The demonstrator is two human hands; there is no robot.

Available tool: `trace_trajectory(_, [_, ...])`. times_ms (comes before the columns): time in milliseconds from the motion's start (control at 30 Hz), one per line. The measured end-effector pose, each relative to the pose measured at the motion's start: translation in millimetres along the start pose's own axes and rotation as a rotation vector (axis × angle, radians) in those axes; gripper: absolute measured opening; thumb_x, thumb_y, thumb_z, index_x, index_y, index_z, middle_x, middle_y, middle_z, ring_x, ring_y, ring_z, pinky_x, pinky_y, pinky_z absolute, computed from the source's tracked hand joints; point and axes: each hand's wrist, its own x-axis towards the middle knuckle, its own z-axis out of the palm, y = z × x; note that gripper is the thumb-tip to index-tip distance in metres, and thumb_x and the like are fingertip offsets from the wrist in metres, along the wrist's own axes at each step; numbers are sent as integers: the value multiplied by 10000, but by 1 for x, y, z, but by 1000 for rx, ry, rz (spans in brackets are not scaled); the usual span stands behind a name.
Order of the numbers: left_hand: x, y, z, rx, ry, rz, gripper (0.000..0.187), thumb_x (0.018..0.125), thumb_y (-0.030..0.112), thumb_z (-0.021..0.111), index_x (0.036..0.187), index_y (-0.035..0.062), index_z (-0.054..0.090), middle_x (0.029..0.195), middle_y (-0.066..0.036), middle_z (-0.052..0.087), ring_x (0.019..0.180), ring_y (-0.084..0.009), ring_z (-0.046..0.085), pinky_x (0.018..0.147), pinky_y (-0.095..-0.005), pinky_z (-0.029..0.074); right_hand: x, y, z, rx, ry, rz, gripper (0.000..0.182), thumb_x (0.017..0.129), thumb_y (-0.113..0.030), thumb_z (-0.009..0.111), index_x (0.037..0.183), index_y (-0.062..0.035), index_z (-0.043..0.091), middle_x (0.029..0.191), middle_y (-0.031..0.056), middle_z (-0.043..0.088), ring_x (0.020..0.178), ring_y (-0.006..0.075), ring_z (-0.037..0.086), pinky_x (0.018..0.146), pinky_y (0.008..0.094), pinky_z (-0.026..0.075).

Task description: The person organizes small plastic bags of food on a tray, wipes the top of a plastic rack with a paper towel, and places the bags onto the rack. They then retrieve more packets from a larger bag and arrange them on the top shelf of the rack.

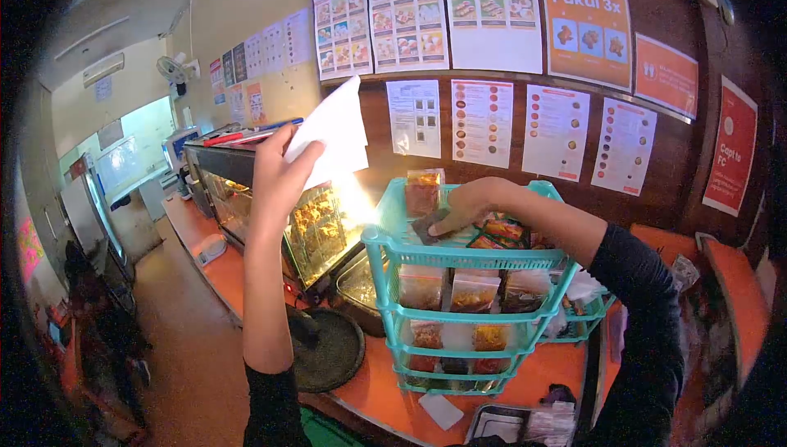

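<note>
My left hand [283,170] is raised at the left, its thumb and fingers closed on a white sheet of paper [332,131], which looks folded. Over the top tier of a turquoise plastic rack [467,257], my right hand [475,201] pinches a small dark sachet [429,227]. Behind that sachet stands a clear packet with reddish-brown contents [423,194]. Several colourful packets [498,232] lie on the same tier, partly hidden by my right forearm. Lower tiers hold small clear bags of brown and orange contents [475,292].
Left of the rack stands a lit glass display case [316,225] with fried food inside. A dark round stand [328,353] and a metal tray [498,424] rest on the orange counter [369,402]. Printed menu sheets [482,123] cover the wall behind.
</note>
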Motion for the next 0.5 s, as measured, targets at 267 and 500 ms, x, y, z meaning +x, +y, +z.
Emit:
trace_trajectory(267, [9, -7, 35, -158, -71, -61, 294, 840, 164, 643, 1034, -40, 561, 949, -102, 621, 884, -150, 594, 733, -287, 485, 2, 20, -8, 642, 220, 75, 561, 661, -251, 785, 1091, 56, 595, 992, 183, 644, 859, 256, 632, 768, 378, 493])
trace_trajectory(500, [17, -25, 59, -366, -85, -10, 493, 862, 36, 516, 1262, 125, 242, 925, -218, 598, 637, -239, 637, 525, -303, 536, 9, 64, 6, 150, 446, -12, 606, 618, -205, 739, 1145, 19, 541, 1033, 220, 623, 982, 362, 599, 839, 428, 480])
